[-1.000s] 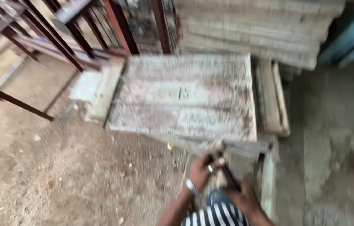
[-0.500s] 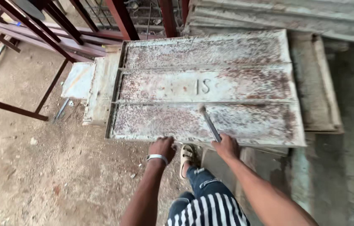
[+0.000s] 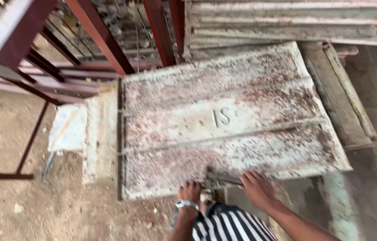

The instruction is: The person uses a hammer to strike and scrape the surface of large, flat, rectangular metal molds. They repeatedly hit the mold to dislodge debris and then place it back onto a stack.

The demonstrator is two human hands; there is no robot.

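Observation:
A large rusty, cement-crusted metal panel (image 3: 224, 120) lies flat on a stack, with raised ridges running across it. My left hand (image 3: 190, 192), wearing a wrist bracelet, grips the panel's near edge. My right hand (image 3: 256, 187) rests on the same edge and holds a thin dark metal tool (image 3: 222, 180) lying flat on the panel, pointing left toward the other hand. A black-and-white striped garment (image 3: 228, 225) shows below my arms.
Dark red metal frames (image 3: 103, 35) stand at the upper left. More grey panels (image 3: 286, 22) are stacked behind. A long worn plank (image 3: 340, 98) lies along the right side. A small pale slab (image 3: 68, 127) sits left, on a dirt floor (image 3: 23, 209).
The view has swung and closed in on the panel. The tool, which stood angled on the panel, now lies flat near its edge. My hands stay at the near edge.

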